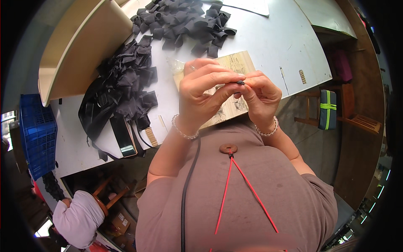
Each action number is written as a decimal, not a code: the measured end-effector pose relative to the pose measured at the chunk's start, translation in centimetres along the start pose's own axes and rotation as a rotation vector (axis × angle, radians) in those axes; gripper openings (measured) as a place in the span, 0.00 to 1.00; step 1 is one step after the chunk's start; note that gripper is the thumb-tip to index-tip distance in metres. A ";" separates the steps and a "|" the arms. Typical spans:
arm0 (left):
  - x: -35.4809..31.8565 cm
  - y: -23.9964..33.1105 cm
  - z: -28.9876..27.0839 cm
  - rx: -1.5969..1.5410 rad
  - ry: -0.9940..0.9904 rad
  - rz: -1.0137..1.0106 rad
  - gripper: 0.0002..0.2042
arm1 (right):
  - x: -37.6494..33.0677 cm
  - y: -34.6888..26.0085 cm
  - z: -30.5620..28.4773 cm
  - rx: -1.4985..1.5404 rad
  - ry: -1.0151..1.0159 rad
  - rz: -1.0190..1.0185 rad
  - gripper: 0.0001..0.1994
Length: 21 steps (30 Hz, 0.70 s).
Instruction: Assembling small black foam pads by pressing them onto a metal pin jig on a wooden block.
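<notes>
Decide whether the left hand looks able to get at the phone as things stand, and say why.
Probably yes: the phone lies mostly uncovered on the table, to the person's left. The left hand pinches a small dark piece, so may need freeing first.

White counter (289, 42) across the upper view, surface scuffed, brightly lit. Tall beige panel (79, 54) rising at its left. Grey floor (317, 145) below, right. Slatted wooden seat (364, 122) there; dark cushion-like bundle (328, 110), green straps, just beside. Long brown wooden surface (359, 164) bordering the right side. Lower left: wooden stool (118, 198), cardboard box (121, 222). Bright window-like patch (7, 126), far left; short white light strips (380, 192), lower right rim.
</notes>
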<state>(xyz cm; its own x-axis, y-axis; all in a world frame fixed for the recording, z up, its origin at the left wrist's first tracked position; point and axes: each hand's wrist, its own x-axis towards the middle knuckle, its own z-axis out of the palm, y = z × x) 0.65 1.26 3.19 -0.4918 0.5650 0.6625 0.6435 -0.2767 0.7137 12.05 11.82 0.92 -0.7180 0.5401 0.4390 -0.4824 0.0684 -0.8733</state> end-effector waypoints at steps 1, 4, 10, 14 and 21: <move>0.0 0.1 0.0 -0.001 0.000 0.001 0.08 | 0.1 0.0 0.0 -0.001 0.000 -0.001 0.04; 0.0 0.3 -0.1 -0.014 0.023 0.007 0.08 | 0.3 -0.3 0.2 0.000 -0.022 0.025 0.04; 0.4 0.2 -0.2 -0.110 0.074 -0.054 0.05 | 1.0 -1.4 0.5 -0.021 -0.015 0.014 0.03; 0.1 0.2 -0.1 -0.068 0.066 -0.038 0.05 | 0.7 -0.8 0.1 -0.044 -0.021 0.005 0.04; -0.1 0.7 0.0 0.037 0.050 -0.025 0.08 | 0.2 0.1 -0.3 0.015 -0.035 -0.006 0.04</move>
<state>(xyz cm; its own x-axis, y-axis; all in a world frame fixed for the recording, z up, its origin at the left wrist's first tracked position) 1.17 1.02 3.62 -0.5360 0.5314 0.6560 0.6518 -0.2334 0.7216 12.01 12.14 0.82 -0.7319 0.5099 0.4520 -0.4944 0.0591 -0.8672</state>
